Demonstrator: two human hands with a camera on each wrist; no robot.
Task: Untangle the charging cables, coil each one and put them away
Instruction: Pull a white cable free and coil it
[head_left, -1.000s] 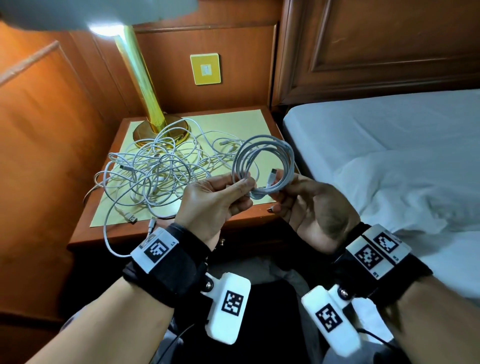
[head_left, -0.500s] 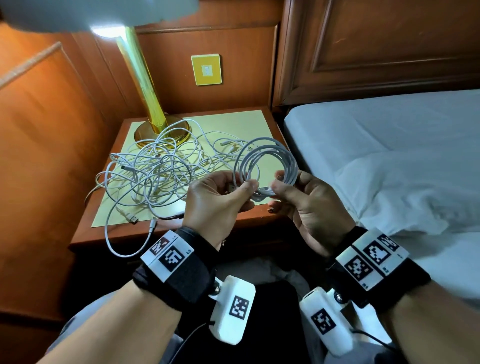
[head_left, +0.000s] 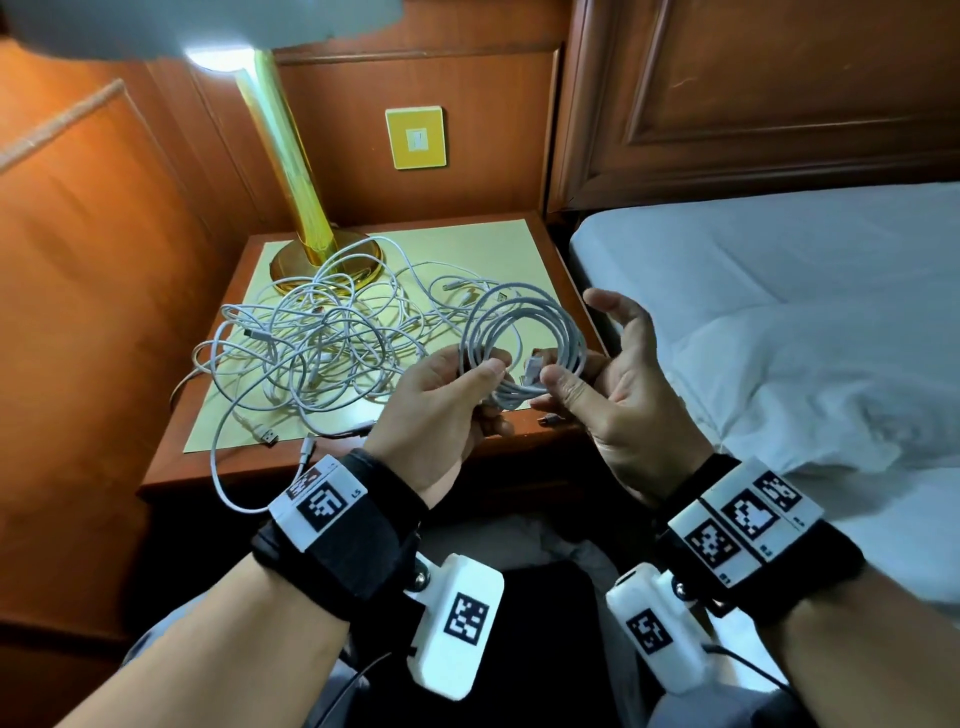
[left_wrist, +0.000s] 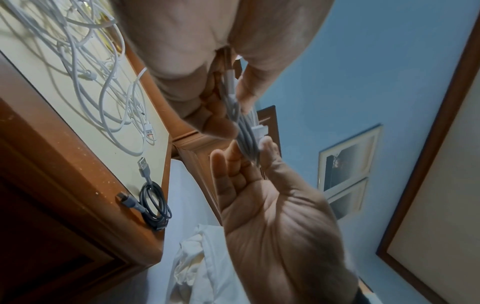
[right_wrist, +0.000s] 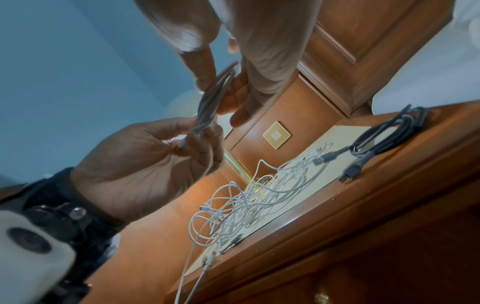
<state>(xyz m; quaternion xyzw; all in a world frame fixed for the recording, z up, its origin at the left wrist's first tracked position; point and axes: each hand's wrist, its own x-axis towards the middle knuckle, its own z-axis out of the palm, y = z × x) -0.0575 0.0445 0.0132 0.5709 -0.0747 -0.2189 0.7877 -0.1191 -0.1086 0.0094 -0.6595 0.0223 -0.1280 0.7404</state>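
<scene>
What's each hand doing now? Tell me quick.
Left hand: pinching the coiled white cable.
Right hand: fingers spread, thumb and a fingertip pinching the same coil's plug.

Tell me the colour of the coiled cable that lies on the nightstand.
Dark grey; the coiled cable shows best in the right wrist view.

left hand (head_left: 436, 410): palm down, thumb and fingers pinching | right hand (head_left: 618, 384): palm up, thumb pressing, fingers spread | wrists near, close together

Gold lamp (head_left: 291, 171) stands on nightstand (head_left: 545, 249) beside bed (head_left: 779, 291).
</scene>
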